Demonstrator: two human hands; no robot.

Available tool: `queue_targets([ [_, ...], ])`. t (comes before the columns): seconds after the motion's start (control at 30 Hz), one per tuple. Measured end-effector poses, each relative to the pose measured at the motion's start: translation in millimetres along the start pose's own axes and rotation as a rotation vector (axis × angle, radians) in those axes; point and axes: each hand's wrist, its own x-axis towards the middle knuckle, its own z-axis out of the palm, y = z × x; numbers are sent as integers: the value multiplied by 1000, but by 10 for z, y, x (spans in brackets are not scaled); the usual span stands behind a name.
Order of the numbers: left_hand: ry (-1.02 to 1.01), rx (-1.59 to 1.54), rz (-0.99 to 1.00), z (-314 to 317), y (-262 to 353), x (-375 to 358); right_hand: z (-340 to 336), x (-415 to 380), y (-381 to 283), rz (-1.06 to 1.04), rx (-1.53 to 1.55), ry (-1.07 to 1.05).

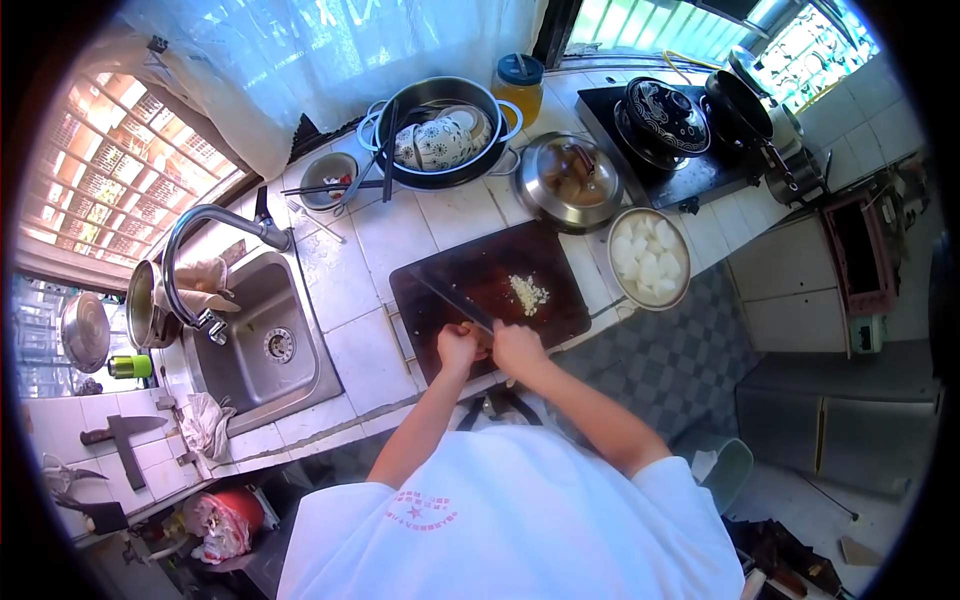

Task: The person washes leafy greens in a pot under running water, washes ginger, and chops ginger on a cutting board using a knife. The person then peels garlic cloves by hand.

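A dark wooden cutting board (430, 320) lies on the white tiled counter in front of me. My right hand (520, 352) is closed around the handle end of a kitchen knife (455, 297), whose long blade points up and left across the board. Beside it, my left hand (459, 346) is closed at the board's near side, its fingers curled close to the knife. What those fingers hold, if anything, is hidden. A small heap of pale chopped pieces, like minced garlic (528, 294), lies on the board right of the blade.
Right of the board stands a bowl of white chunks (650, 260). Behind are a lidded steel pot (568, 185), a large pot with patterned bowls (445, 140) and a stove (660, 130). A steel sink (265, 370) with an arched faucet (190, 225) is at left.
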Motion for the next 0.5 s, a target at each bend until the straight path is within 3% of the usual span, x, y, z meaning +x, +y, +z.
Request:
queue_targets([
  [0.2, 22, 15, -61, 0, 93, -41, -146, -248, 0, -12, 14, 10],
  [0.3, 40, -16, -67, 6, 48, 1, -140, -519, -51, 100, -42, -74],
  [0.5, 20, -29, -47, 19, 8, 36, -157, -383, -151, 120, -15, -104],
])
